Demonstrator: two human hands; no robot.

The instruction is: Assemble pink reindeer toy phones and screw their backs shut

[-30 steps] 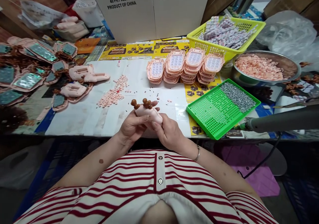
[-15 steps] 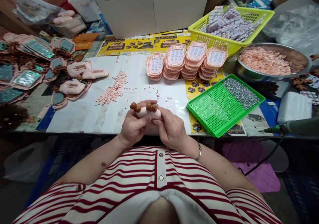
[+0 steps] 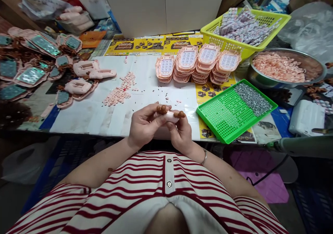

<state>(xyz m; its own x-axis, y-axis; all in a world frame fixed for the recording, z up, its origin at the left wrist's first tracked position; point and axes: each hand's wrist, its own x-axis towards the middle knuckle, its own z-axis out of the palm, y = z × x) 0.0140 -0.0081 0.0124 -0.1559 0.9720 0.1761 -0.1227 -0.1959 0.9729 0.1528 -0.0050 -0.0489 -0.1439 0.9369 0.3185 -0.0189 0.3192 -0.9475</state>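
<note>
Holding a pink toy shell (image 3: 170, 116) in both hands over the table edge (image 3: 104, 134)

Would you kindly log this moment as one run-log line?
left hand: grips pink toy shell | right hand: grips same shell | brown antlers: on shell | green tray: right of hands

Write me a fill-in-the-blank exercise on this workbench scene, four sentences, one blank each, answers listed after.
1. Both hands, the left hand and the right hand, hold one pink toy piece with ____ knobs.
2. The tray with the silver screws is ____ in colour.
3. The yellow basket stands ____ the stacked keypad shells.
4. The loose pink buttons on the right lie in a metal ____.

Answers: brown; green; behind; bowl
</note>
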